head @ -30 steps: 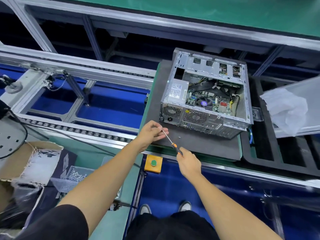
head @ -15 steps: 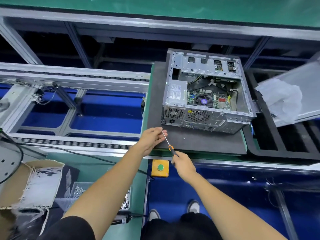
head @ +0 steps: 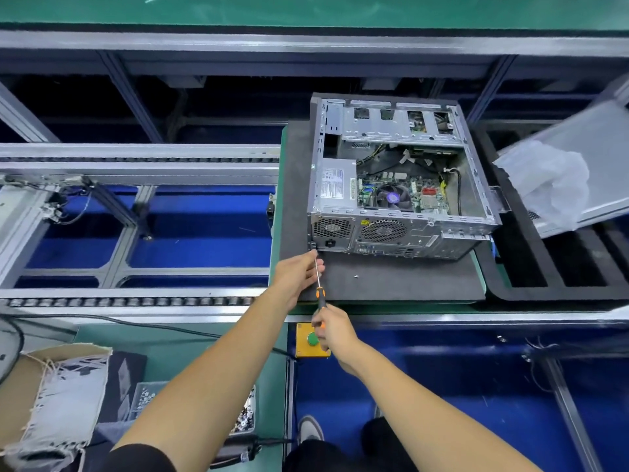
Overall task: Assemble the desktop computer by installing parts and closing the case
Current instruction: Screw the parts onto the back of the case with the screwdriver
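Fingers of the right hand (head: 335, 333) were clamped on one screwdriver (head: 320, 288); the left hand (head: 299, 274) pinched its shaft near the tip, at the case's seven-o'clock corner. One computer case (head: 391, 185) lay open on the worktop (head: 391, 284), motherboard and power supply fitted, side panel (head: 592, 158) off at three o'clock. One loose screw (head: 356, 276) waited; closing seemingly remained.
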Motion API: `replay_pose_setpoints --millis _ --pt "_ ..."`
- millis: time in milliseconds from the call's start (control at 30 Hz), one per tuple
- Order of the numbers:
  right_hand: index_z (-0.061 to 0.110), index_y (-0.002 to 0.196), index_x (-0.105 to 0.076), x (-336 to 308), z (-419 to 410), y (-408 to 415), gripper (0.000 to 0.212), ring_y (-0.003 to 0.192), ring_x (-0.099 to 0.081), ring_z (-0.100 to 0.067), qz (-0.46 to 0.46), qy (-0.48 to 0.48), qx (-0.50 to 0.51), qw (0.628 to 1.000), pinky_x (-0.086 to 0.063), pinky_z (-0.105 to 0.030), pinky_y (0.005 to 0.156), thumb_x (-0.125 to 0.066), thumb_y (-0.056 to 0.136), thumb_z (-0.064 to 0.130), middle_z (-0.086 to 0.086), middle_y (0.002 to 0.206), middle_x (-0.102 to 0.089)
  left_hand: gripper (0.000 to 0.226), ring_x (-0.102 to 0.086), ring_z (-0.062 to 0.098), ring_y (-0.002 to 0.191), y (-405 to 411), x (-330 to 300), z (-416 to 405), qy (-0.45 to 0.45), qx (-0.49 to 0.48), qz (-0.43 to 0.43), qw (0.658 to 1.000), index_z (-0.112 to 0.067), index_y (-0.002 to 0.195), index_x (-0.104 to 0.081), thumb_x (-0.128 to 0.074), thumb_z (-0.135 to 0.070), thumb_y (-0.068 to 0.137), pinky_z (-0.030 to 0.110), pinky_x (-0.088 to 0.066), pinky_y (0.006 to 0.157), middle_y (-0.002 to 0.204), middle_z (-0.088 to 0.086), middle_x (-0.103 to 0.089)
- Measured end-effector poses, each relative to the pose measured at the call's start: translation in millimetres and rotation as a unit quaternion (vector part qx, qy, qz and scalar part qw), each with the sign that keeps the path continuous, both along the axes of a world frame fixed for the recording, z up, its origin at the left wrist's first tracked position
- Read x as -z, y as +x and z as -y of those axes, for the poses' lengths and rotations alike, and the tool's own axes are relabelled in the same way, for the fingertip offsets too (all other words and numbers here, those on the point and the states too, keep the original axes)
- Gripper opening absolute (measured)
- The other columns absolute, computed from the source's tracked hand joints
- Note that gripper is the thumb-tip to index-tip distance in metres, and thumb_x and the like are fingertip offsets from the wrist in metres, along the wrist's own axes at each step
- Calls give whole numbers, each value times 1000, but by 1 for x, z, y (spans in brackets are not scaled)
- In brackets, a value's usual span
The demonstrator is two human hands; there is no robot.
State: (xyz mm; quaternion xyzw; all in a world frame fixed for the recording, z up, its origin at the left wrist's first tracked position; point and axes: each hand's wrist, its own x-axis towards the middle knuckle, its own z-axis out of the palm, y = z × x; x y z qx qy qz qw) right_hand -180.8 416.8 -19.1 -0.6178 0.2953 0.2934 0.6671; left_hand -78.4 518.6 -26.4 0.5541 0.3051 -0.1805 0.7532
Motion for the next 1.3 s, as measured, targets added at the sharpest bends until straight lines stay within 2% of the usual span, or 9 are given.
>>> replay_pose_setpoints --millis 200,433,700,833,933,1100,1300 --pt "16 77 -39 2 -4 6 22 45 -22 -11 2 11 0 1000 -16 -28 49 -43 92 0 2 59 -28 20 -76 13 76 6 3 6 26 -28 0 999 -6 99 -73 -76 -25 92 21 -60 67 86 7 -79" --pt "17 75 -39 6 -3 15 23 49 -25 -11 3 15 2 1000 -17 -28 50 -43 92 2 2 60 -33 19 -76 14 78 11 8 7 61 -21 33 997 -6 97 -73 -73 -24 95 24 -61 72 84 7 -79" --pt "16 76 -43 6 -2 21 22 49 -32 -9 10 5 -9 1000 -24 -24 49 -43 94 3 3 62 -39 18 -76 14 75 18 14 6 94 -6 37 995 -6 93 -74 -72 -24 95 22 -60 66 84 8 -79" --pt "17 77 -42 7 -4 21 21 51 -31 -9 5 4 -14 1000 -22 -25 48 -43 93 4 2 65 -38 20 -75 15 76 21 16 5 130 18 48 990 -7 89 -74 -70 -25 97 31 -62 78 80 6 -78" --pt "17 78 -41 6 -4 21 21 50 -31 -9 8 1 -18 1000 -22 -25 48 -43 93 4 2 66 -38 21 -73 17 76 20 16 6 142 18 61 988 -7 88 -74 -69 -24 98 33 -62 81 79 7 -78" --pt "16 76 -42 -1 -3 23 23 49 -32 -9 8 -10 -22 1000 -25 -21 45 -43 95 3 1 66 -40 19 -70 16 73 16 15 10 122 -21 56 991 -7 88 -74 -69 -22 98 33 -61 78 79 8 -75" --pt "16 77 -42 -3 -6 21 21 44 -24 -11 -33 39 9 999 -20 -26 46 -43 94 5 5 51 -37 21 -70 15 67 18 11 5 163 30 85 982 -5 89 -73 -68 -23 99 24 -59 63 76 8 -75"
